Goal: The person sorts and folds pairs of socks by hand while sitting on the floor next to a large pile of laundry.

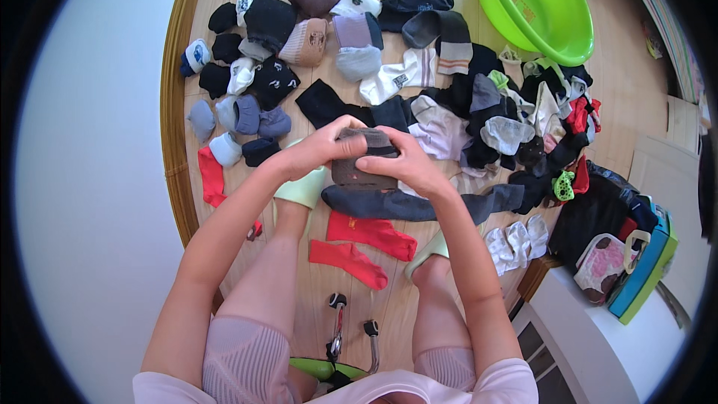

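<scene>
Between both hands is a dark grey-brown sock bundle (359, 173), folded into a compact block. My left hand (328, 146) grips its left and upper side, the thumb laid across the top. From the right, my right hand (404, 164) holds it with the thumb on the near face. Under the bundle, a long dark grey-blue sock (392, 203) lies across the floor. Nearer to me are two red socks, one (370, 233) above the other (348, 262). Beyond my hands lie a black sock (328, 104) and a white sock with purple stripes (401, 76).
Folded sock bundles (272, 22) sit at the far left, and a tangled heap of loose socks (505, 118) spreads on the right. A green basin (544, 11) stands at the back right. White socks (516, 241) lie near a white cabinet (589, 325). A wooden door frame (174, 123) edges the left.
</scene>
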Demonstrator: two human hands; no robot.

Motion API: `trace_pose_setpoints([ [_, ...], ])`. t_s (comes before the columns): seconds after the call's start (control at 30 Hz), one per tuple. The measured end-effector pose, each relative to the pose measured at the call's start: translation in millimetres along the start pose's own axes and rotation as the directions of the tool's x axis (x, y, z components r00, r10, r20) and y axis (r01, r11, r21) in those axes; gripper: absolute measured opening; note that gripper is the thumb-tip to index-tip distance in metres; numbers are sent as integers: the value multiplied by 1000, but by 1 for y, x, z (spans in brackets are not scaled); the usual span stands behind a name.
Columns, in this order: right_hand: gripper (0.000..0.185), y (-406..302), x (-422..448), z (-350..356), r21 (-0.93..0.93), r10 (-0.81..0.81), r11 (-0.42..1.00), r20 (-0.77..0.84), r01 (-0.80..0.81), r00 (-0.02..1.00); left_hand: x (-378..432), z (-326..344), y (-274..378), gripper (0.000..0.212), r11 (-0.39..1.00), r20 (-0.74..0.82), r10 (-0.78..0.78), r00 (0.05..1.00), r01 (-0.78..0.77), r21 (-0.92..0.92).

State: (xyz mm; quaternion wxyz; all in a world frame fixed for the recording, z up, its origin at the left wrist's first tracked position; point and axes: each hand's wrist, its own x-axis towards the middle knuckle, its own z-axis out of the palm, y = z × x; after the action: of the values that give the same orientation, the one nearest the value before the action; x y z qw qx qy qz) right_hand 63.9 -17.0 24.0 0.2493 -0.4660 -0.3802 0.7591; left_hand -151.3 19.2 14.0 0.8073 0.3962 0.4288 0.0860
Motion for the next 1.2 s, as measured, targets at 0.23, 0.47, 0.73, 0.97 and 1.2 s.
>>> trace_pose_setpoints([
  [0.23,101,-2,9,-3,-507,-121,858,-358,-84,926,28,-27,-4,48,984,-378,88,921,-139,-111],
  [0.47,106,95,-7,-81,-863,-263,195,-504,-466,823,57,-101,38,56,871,-774,269,573,-487,-58],
  [0.73,81,123,19,-77,-843,-288,50,-526,-536,800,106,-145,53,57,834,-816,552,171,-116,539],
  [0.97,80,124,-2,-91,-874,-308,156,-486,-461,818,111,-8,47,41,228,-211,953,219,-56,972],
  [1.2,93,124,12,-86,-842,-381,74,-519,-535,765,135,70,-4,75,95,266,471,841,-348,933],
])
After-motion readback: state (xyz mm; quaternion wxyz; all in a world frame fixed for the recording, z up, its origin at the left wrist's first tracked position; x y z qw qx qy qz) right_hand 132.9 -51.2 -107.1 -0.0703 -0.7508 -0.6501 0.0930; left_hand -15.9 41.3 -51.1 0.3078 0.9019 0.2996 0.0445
